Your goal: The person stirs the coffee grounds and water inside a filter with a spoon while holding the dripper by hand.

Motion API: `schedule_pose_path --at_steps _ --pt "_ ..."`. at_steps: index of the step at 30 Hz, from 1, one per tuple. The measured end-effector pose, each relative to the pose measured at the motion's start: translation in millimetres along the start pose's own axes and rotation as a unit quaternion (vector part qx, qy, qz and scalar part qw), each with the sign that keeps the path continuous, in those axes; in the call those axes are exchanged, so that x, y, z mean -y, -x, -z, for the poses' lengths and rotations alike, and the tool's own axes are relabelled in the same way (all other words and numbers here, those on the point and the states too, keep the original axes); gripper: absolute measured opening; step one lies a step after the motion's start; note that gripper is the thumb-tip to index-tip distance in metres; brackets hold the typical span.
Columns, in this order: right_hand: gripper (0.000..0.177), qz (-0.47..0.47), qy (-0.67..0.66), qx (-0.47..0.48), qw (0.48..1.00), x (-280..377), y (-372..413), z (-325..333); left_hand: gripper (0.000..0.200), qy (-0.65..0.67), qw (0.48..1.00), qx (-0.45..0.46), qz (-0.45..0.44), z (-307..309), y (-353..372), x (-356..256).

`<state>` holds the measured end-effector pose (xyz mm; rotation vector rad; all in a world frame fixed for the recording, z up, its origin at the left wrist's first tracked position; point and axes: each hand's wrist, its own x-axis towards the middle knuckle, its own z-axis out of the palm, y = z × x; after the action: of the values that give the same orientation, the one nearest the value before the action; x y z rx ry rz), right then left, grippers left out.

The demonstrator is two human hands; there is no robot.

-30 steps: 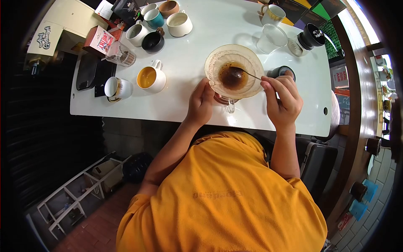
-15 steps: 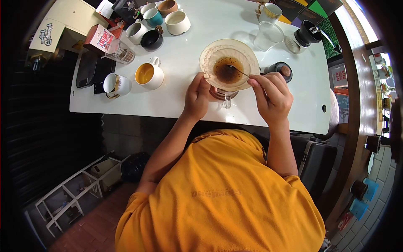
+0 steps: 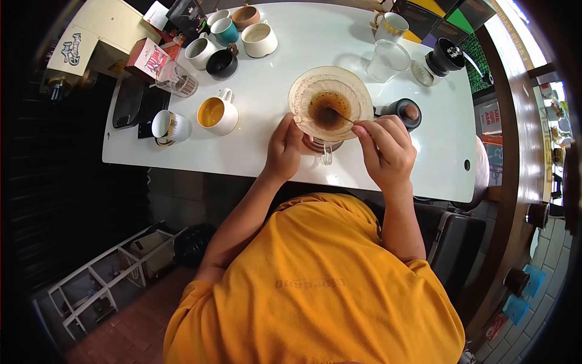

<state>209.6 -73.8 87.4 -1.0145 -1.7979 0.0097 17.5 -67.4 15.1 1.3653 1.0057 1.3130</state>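
Note:
A coffee dripper lined with a pale paper filter sits over a glass server, whose clear handle points at me. Dark, wet coffee with bubbles fills the bottom of the filter. My left hand is closed at the left rim, thumb and fingers pinching the filter's edge. Between the thumb and fingers of my right hand is the thin handle of a spoon. Its tip is sunk in the coffee, hidden from sight.
Left of the dripper stand a white mug with a yellow inside and a gold-trimmed mug. Several cups, a ribbed glass and a black scale lie beyond. At right are a clear cup, a grinder and a black canister.
The spoon and my right hand have shifted slightly within the filter as it stirs the coffee. The whole view has tilted a little, so the table appears lower. My left hand keeps its hold.

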Motion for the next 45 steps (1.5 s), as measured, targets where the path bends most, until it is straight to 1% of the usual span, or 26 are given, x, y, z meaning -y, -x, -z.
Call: schedule_pose_path --at_steps 5,11,14,16,19,22,24,28,32,34,38,40,43,45 --pt "0.011 0.008 -0.002 -0.005 1.0 1 1 -2 0.026 0.008 1.0 0.007 -0.003 0 0 0" --pt "0.009 -0.013 -0.013 -0.029 0.999 3 5 -5 0.026 0.002 1.0 -0.002 -0.011 0 1 2" --pt "0.007 -0.036 -0.023 -0.039 0.998 6 9 -5 0.026 0.007 1.0 0.002 -0.002 1 2 5" --pt "0.006 -0.09 -0.032 -0.05 0.994 8 13 -4 0.026 0.011 1.0 0.004 0.004 1 1 4" --pt "0.005 -0.101 -0.035 -0.062 0.992 10 16 -5 0.026 0.003 1.0 -0.015 -0.011 -2 0 1" --pt "0.004 -0.109 -0.04 -0.064 0.991 12 19 -4 0.026 0.013 1.0 0.007 0.011 1 0 6" --pt "0.004 -0.105 -0.044 -0.066 0.991 12 23 -4 0.027 0.042 0.999 0.022 0.022 1 0 10" --pt "0.004 -0.097 -0.057 -0.072 0.991 14 26 -5 0.028 0.053 0.998 0.023 0.014 2 -1 14" --pt "0.005 -0.085 -0.058 -0.074 0.992 16 29 -4 0.03 0.033 0.999 0.041 0.004 4 -1 12" --pt "0.006 -0.049 -0.06 -0.079 0.994 17 31 -4 0.033 0.017 0.999 0.047 0.005 5 -1 11" --pt "0.008 -0.03 -0.069 -0.084 0.994 15 30 -3 0.034 0.021 0.999 0.046 0.006 4 -2 11" --pt "0.008 -0.001 -0.075 -0.085 0.994 12 30 -2 0.034 0.023 0.999 0.045 0.005 4 -2 10" --pt "0.008 0.004 -0.085 -0.08 0.993 10 29 -1 0.034 0.001 0.999 0.051 0.013 4 -1 8" --pt "0.006 -0.013 -0.086 -0.085 0.993 9 28 -1 0.029 0.052 0.998 0.028 0.013 0 -2 9"
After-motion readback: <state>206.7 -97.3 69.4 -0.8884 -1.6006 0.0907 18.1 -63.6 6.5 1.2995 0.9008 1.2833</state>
